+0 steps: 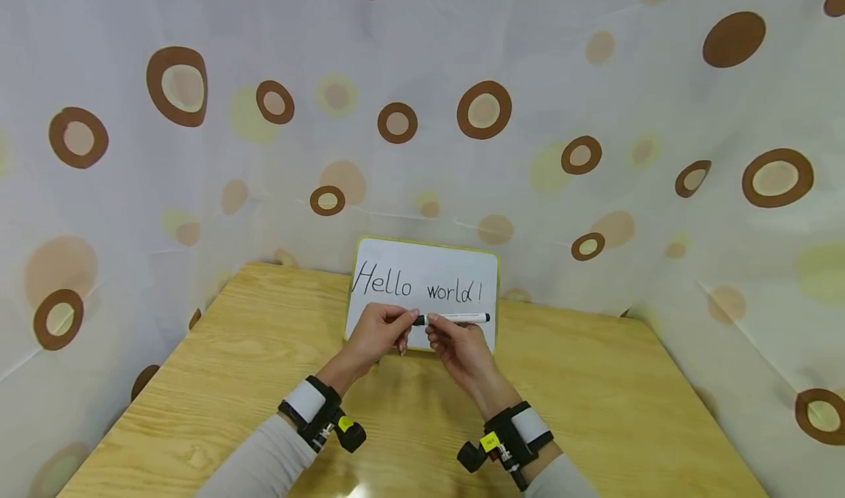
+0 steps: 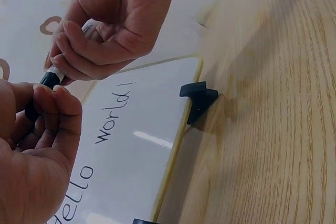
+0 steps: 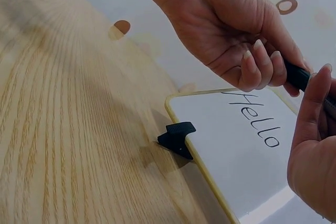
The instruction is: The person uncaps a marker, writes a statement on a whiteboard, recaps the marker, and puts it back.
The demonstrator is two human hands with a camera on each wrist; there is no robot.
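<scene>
A white marker [image 1: 462,318] with a black cap is held level between both hands, in front of a small whiteboard [image 1: 422,263]. My left hand [image 1: 381,331] pinches the black cap [image 2: 51,79] between thumb and fingers. The right hand [image 1: 460,344] grips the white barrel close to the cap, and the marker's far end points right. "Hello world!" is written in black on the board, which has a yellow frame and leans back on the table. Both hands overlap the board's lower part in the head view.
The board stands in black clip feet [image 2: 198,100] on a light wooden table [image 1: 277,322]. Behind and at both sides hangs a pale curtain [image 1: 436,160] with brown rings and dots. Each wrist wears a strapped camera [image 1: 350,433].
</scene>
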